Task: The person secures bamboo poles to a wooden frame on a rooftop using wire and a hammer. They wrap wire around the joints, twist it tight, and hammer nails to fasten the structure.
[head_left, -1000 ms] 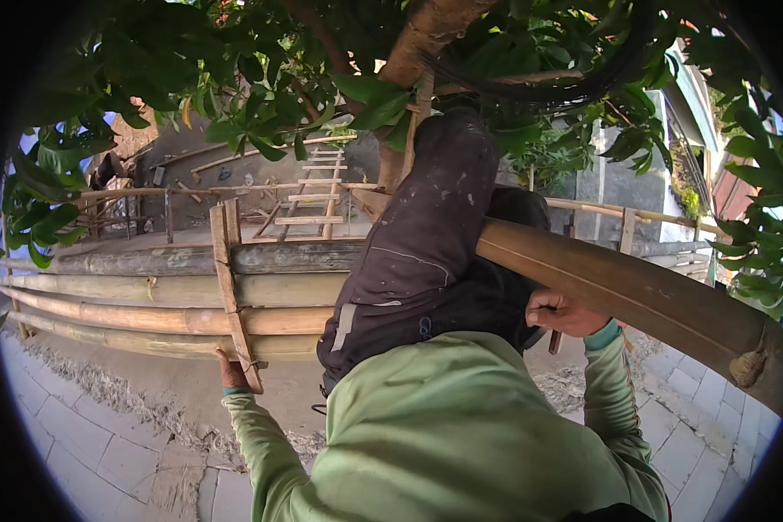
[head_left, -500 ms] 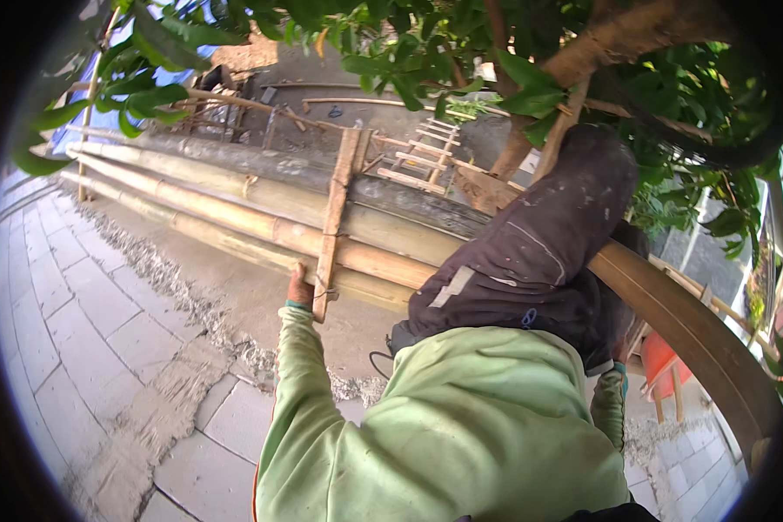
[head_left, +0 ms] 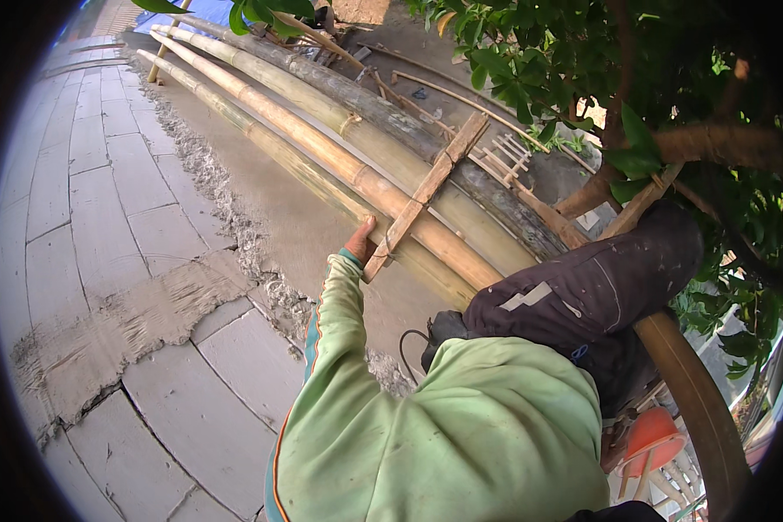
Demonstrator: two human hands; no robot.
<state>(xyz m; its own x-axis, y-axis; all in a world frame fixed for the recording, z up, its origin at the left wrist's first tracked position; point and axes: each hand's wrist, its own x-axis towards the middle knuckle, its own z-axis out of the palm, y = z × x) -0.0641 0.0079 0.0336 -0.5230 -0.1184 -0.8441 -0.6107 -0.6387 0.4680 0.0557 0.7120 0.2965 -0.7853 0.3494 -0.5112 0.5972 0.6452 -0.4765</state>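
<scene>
In the head view the person stands high, with one dark trouser leg (head_left: 596, 296) lifted over a thick curved bamboo pole (head_left: 696, 409), and the left hand (head_left: 359, 241) reaches out in a light green sleeve (head_left: 335, 322) to the lower end of a wooden slat (head_left: 424, 193). This slat lies across a bundle of long bamboo poles (head_left: 322, 143) that runs from the upper left corner down toward the person's knee. The fingers of the left hand are closed around the end of the slat, the thumb pointing up beside it. The right hand is hidden behind the body and the leg, so I cannot tell how its fingers stand. I judge that the step in hand is to keep balance by the slat while the body climbs over the poles; the next move seems to call for a firm hold and a sure place for the raised foot, because the round poles can roll or slip. Below the bundle there is a strip of rough grey mortar (head_left: 235, 226) and then wide paving stones (head_left: 104, 226), which give free room on the left side. On the right, tree branches and leaves (head_left: 670, 104) hang close, and an orange object (head_left: 651, 435) sits low beside the curved pole, so there the room is narrow.
</scene>
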